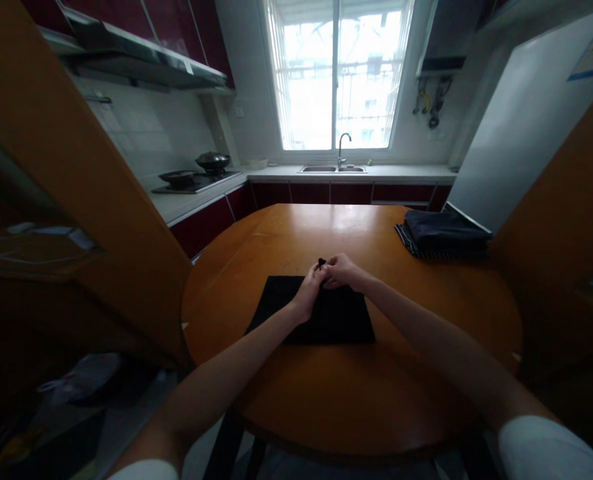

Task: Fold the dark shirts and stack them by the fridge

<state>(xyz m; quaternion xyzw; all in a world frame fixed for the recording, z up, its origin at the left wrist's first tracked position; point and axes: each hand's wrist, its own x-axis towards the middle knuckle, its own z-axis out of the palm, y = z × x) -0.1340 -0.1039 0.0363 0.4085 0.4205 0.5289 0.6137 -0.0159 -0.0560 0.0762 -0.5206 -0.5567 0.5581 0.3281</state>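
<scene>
A flat black rectangular piece [343, 321], cloth or a thin bag by its look, lies on the round wooden table [296, 393] in front of me. My left hand [310, 288] and my right hand [345, 272] meet above its far edge. Both hands have their fingers pinched together. Between the fingertips a small dark bit [321, 263] sticks up; it looks like a bit of black fabric or cord. Whether it belongs to the flat black piece, I cannot tell, as my fingers cover most of it.
Folded dark clothes [439, 230] are stacked at the table's far right. Beyond the table a counter carries a sink [333, 169] under the window and a stove [199, 181] with pans on the left. A white fridge [516, 120] stands at the right.
</scene>
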